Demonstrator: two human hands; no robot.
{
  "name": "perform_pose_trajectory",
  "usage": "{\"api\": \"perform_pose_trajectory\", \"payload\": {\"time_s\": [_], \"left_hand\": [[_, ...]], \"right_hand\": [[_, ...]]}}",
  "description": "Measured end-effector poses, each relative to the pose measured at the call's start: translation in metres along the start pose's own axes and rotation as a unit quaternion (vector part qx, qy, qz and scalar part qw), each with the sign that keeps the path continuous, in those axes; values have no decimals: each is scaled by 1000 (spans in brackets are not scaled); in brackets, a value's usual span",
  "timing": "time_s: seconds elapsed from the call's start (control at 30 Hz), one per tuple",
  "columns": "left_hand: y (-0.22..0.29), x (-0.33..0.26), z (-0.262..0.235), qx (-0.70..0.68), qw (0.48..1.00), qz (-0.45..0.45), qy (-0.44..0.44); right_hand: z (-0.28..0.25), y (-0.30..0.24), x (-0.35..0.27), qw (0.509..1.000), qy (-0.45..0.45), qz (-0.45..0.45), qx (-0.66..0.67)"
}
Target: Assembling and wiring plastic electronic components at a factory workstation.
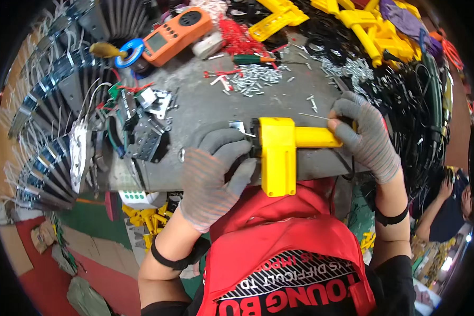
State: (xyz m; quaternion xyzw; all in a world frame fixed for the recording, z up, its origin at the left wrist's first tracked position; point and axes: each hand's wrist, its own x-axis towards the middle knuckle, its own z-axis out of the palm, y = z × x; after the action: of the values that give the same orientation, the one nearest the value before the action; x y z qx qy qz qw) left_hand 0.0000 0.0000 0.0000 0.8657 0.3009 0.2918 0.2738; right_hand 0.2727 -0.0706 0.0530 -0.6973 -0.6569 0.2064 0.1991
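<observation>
A yellow plastic tool housing (pixel 278 155) with a black end piece lies at the table's front edge, its narrower tube pointing right. My left hand (pixel 210 171), in a grey striped glove, has its thumb and fingers closed round the black end on the left. A small screw (pixel 249 135) shows by those fingertips. Gloved the same way, my right hand (pixel 367 137) is closed beside the tube's right end. From its fingers a thin metal rod (pixel 313 115) sticks out leftward above the tube; whether it has a handle is hidden in the hand. A black cable hangs below the tube.
Loose screws (pixel 255 79) lie in a heap behind the housing, with a green-handled screwdriver (pixel 253 59) beyond. An orange meter (pixel 178 36) stands at the back left. Metal parts (pixel 150 139) and pliers crowd the left; black cables (pixel 405 105) and yellow housings (pixel 376 34) fill the right.
</observation>
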Motion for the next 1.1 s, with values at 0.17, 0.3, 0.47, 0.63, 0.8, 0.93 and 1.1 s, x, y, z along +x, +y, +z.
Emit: {"api": "perform_pose_trajectory", "payload": {"time_s": [0.17, 0.3, 0.47, 0.63, 0.8, 0.93, 1.1], "left_hand": [[10, 6, 13, -39, 999, 29, -2], [23, -10, 11, 17, 999, -19, 19], [14, -15, 27, -49, 997, -3, 61], [25, -12, 29, -39, 997, -22, 70], [26, -11, 27, -28, 997, -25, 66], [25, -9, 25, -9, 997, -46, 59], [38, -4, 18, 32, 995, -98, 17]], "right_hand": [[52, 0, -33, 950, 233, -197, 62], [70, -10, -29, 864, 142, -275, -397], [84, -13, -21, 965, 121, -166, -160], [76, -16, -26, 978, 134, -133, -86], [72, -17, -25, 982, 122, -127, -70], [74, -16, -20, 980, 98, -146, -94], [61, -14, -25, 977, 71, -165, -119]]}}
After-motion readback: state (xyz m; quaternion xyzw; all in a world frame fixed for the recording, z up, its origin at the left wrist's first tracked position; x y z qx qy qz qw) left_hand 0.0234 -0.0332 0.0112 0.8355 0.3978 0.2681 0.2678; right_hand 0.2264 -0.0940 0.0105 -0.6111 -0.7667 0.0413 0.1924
